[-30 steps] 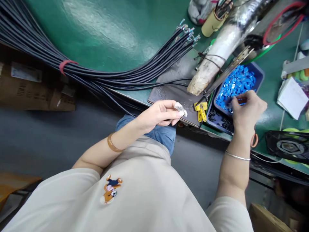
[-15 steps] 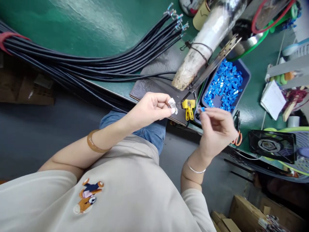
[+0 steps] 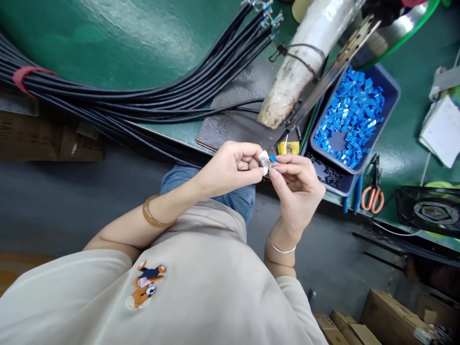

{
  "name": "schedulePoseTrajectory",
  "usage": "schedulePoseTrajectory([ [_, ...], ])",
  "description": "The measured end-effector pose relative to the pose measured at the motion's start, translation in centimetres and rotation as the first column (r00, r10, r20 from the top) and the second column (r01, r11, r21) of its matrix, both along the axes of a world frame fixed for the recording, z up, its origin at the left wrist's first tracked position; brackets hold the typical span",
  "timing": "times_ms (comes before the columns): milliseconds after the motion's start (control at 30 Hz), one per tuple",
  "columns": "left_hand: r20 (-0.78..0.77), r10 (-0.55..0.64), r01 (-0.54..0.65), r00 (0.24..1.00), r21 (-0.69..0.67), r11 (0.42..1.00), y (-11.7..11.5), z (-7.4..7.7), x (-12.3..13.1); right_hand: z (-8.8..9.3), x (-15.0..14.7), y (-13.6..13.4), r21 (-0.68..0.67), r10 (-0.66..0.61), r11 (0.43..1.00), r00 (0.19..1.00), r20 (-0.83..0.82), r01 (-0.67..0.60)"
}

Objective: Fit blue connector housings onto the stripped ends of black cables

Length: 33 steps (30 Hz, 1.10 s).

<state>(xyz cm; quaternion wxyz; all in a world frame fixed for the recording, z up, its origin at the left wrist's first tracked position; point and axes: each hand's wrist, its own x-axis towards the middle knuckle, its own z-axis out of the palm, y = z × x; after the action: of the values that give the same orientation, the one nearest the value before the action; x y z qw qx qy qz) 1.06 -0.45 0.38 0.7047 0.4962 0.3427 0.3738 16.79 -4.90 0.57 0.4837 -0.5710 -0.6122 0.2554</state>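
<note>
My left hand is closed, pinching a small white taped piece between thumb and fingers, just in front of the green bench edge. My right hand is closed too, holding a small blue part against the white piece, so the two hands meet fingertip to fingertip. Behind my right hand, a blue tray holds several more blue parts.
A bundle of black cables with a red tie lies across the green bench. A wrapped cylinder and metal strip slope down to a dark plate. Orange-handled scissors, a yellow clip, a black fan, cardboard boxes.
My right hand left the blue tray with a blue part and came left to meet my left hand, which stayed pinching the white piece. The camera shifted slightly.
</note>
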Motion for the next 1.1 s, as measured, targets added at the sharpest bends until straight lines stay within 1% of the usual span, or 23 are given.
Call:
schedulePoseTrajectory([
  [100,-0.009,-0.001,0.001,1.000,0.024,1.000,-0.1,-0.1,-0.1,-0.1,-0.2,-0.2,0.017,-0.004,1.000,1.000,0.016,0.004],
  [200,-0.012,-0.001,0.002,1.000,0.016,1.000,-0.3,-0.3,-0.2,-0.3,-0.6,-0.4,0.080,-0.019,0.997,0.999,0.040,0.016],
  [300,-0.012,0.002,-0.002,1.000,-0.024,1.000,-0.5,-0.3,-0.2,-0.5,-1.1,-0.6,0.186,-0.085,0.981,0.980,0.179,0.051],
  [367,0.001,0.008,-0.008,1.000,-0.043,0.999,-0.5,-0.2,-0.2,-0.5,-1.3,-0.8,0.205,-0.106,0.977,0.967,0.231,0.058],
  [467,0.022,0.037,-0.036,0.999,-0.041,0.999,-0.3,0.0,-0.3,-0.3,-1.2,-0.9,0.202,-0.148,0.974,0.968,0.204,0.107],
  [533,0.017,0.051,-0.051,0.999,-0.031,0.998,-0.2,0.1,-0.3,-0.1,-1.1,-1.0,0.275,-0.213,0.950,0.952,0.220,0.149],
  [600,0.002,0.059,-0.059,0.998,-0.017,0.998,0.0,0.2,-0.2,0.0,-1.0,-1.1,0.385,-0.239,0.915,0.929,0.282,0.118],
  [667,-0.012,0.070,-0.070,0.997,-0.003,0.998,0.1,0.3,-0.2,0.0,-1.0,-1.2,0.449,-0.209,0.893,0.910,0.357,0.029],
  [733,-0.016,0.079,-0.079,0.997,-0.003,0.997,0.2,0.4,-0.1,-0.3,-1.0,-1.1,0.447,-0.175,0.894,0.906,0.386,-0.018],
  [767,-0.015,0.080,-0.080,0.997,-0.010,0.997,0.3,0.5,-0.1,-0.4,-1.0,-1.1,0.424,-0.164,0.906,0.916,0.367,-0.007],
  [867,-0.009,0.082,-0.082,0.997,-0.045,0.996,0.5,0.6,0.0,-0.6,-0.9,-0.6,0.295,-0.144,0.952,0.968,0.205,0.079],
  [933,-0.003,0.091,-0.091,0.996,-0.058,0.994,0.7,0.6,0.1,-0.7,-0.8,-0.3,0.216,-0.119,0.972,0.985,0.128,0.090],
  [1000,-0.001,0.107,-0.107,0.994,-0.055,0.993,0.9,0.5,0.1,-0.8,-0.7,-0.1,0.202,-0.095,0.977,0.983,0.155,0.062],
  [1100,-0.011,0.128,-0.128,0.992,-0.038,0.991,1.1,0.3,0.3,-0.9,-0.5,0.1,0.265,-0.095,0.964,0.963,0.252,0.025],
])
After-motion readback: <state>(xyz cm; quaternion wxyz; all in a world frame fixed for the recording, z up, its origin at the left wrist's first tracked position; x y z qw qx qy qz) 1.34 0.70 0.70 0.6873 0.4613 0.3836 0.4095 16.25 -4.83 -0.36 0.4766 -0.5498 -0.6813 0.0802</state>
